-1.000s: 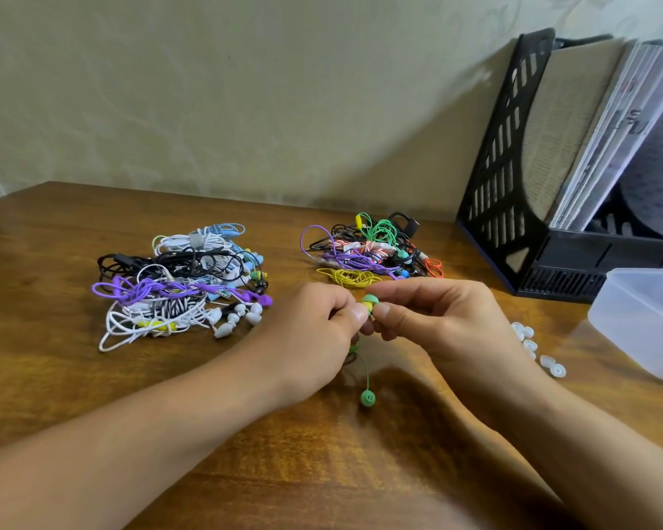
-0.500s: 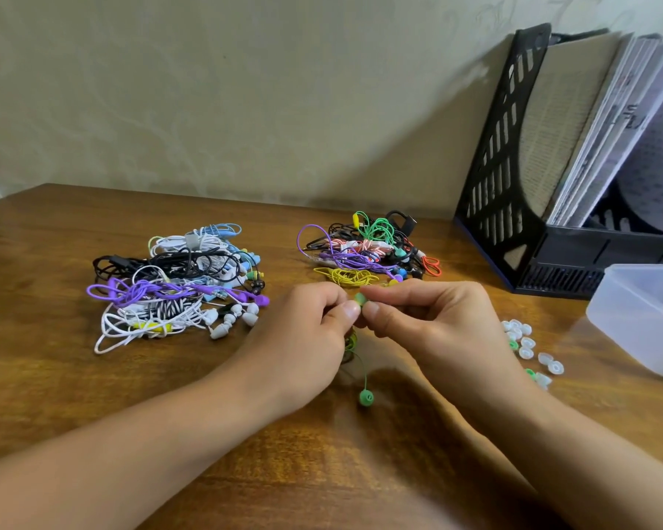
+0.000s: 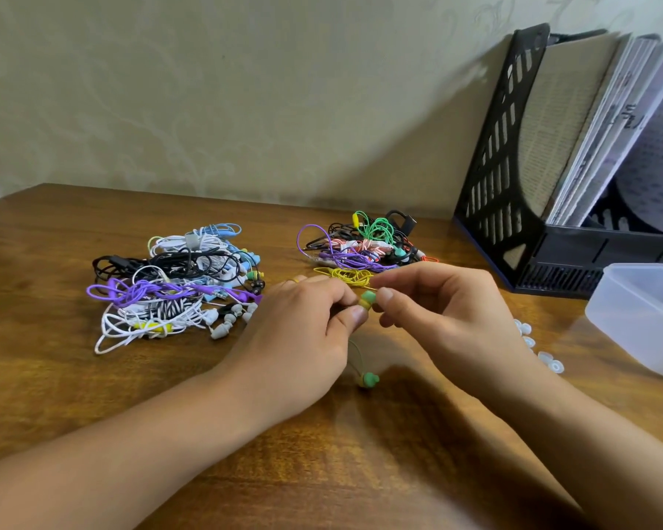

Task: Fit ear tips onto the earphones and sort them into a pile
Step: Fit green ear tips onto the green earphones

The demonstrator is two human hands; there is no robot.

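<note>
Head view: left hand pinches a green-yellow earbud between thumb and curled fingers, above the table. Right hand is just beside it — thumb and forefinger curled, narrow, close to the green tip; whether they touch it I cannot tell. A second earbud hangs lower on its thin wire. One earphone pile lies left, another pile behind the hands. Loose white tips lie right, near a clear box — a black file holder stands behind.

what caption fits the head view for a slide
Both hands fit a green tip on a yellow earbud between two earphone piles.
</note>
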